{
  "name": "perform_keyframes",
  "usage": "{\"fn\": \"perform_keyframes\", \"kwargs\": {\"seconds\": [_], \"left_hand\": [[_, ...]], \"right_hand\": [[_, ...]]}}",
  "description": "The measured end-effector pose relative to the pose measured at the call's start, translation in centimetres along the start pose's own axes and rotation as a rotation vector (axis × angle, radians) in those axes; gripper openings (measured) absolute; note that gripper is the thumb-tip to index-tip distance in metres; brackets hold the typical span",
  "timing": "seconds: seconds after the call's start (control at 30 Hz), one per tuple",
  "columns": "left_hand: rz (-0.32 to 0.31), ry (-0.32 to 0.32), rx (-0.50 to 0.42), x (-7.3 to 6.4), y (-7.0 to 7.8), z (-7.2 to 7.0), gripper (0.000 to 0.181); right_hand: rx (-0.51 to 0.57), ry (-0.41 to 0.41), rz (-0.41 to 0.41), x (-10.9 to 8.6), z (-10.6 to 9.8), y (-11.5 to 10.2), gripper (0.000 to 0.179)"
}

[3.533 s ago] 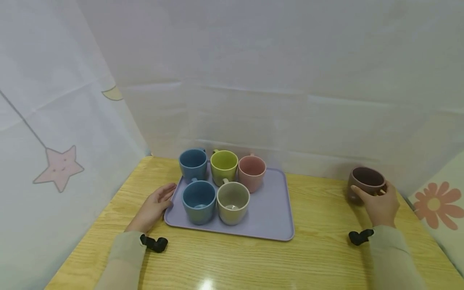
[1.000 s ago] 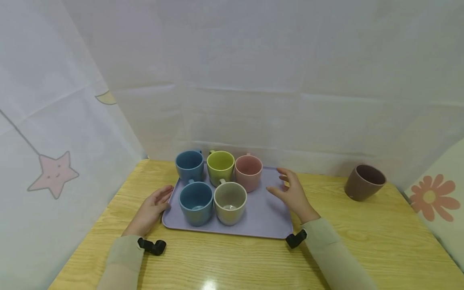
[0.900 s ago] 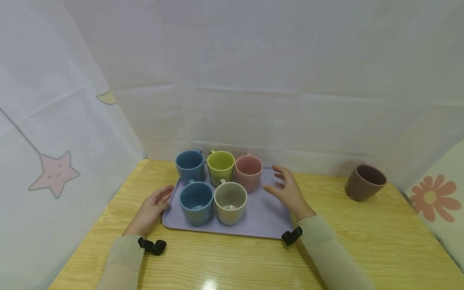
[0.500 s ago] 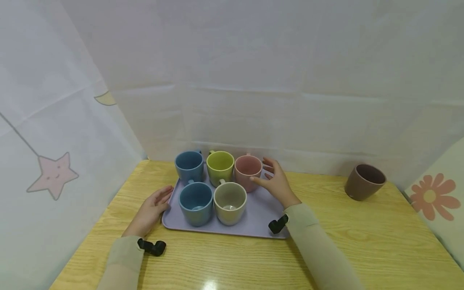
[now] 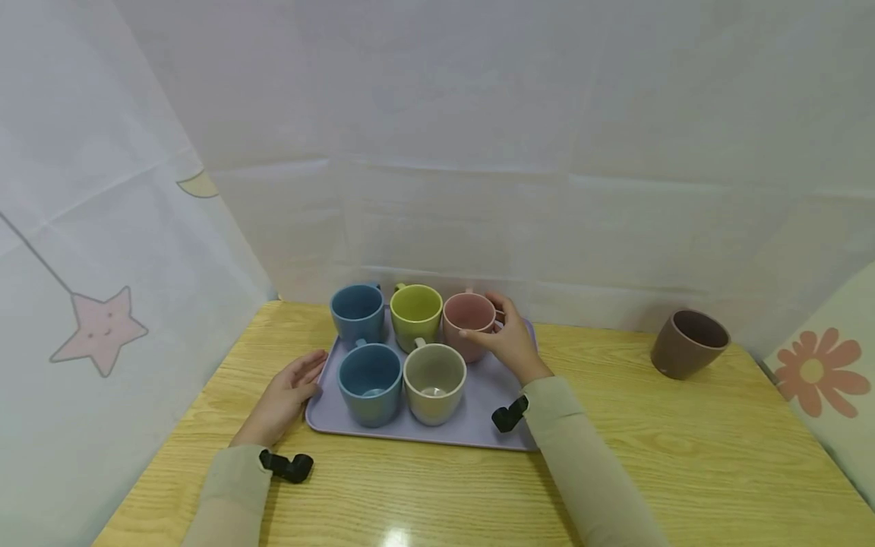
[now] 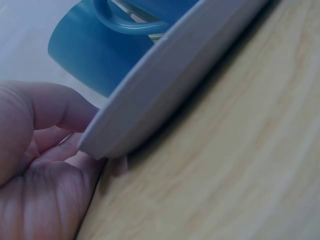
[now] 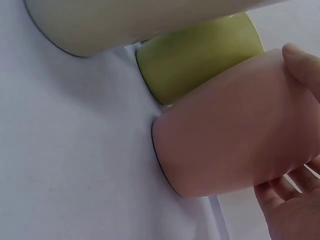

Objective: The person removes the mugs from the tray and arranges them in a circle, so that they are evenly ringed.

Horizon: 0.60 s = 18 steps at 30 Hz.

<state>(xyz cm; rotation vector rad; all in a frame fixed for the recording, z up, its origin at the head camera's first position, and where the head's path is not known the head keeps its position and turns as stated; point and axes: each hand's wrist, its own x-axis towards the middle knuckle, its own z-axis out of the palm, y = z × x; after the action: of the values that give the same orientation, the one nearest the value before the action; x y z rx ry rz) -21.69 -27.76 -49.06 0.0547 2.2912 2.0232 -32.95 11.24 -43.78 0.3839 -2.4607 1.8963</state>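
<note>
In the head view, my right hand (image 5: 509, 338) is around the pink mug (image 5: 465, 346), thumb on its near side and fingers on its far right side. The right wrist view shows thumb and fingers on opposite sides of the pink mug (image 7: 235, 130), whose base rests on the tray. My left hand (image 5: 283, 395) holds the left edge of the lilac tray (image 5: 502, 418); in the left wrist view, the thumb reaches over the tray rim (image 6: 135, 100) and a fingertip shows beneath it. On the tray also stand two blue mugs (image 5: 372, 399) (image 5: 358, 323), a yellow-green mug (image 5: 415, 330) and a beige mug (image 5: 435, 403).
A brown mug (image 5: 683, 349) stands apart on the wooden table (image 5: 649, 441), at the far right. Behind the table hangs a white cloth (image 5: 437, 190), with printed cloth at both sides.
My right hand has let go of the brown mug at the right, moved left over the tray and closed round the pink mug. My left hand has stayed at the tray edge.
</note>
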Motion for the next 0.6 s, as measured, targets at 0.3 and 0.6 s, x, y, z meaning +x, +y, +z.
{"fn": "perform_keyframes", "kwargs": {"seconds": [0.3, 0.6], "left_hand": [[0.003, 0.0, -0.007, -0.08, 0.08, -0.05, 0.064], [-0.002, -0.003, -0.024, -0.15, -0.03, 0.03, 0.064]], "right_hand": [[-0.026, 0.027, -0.006, 0.01, 0.14, 0.2, 0.095], [-0.012, 0.07, -0.033, -0.42, 0.12, 0.69, 0.094]]}}
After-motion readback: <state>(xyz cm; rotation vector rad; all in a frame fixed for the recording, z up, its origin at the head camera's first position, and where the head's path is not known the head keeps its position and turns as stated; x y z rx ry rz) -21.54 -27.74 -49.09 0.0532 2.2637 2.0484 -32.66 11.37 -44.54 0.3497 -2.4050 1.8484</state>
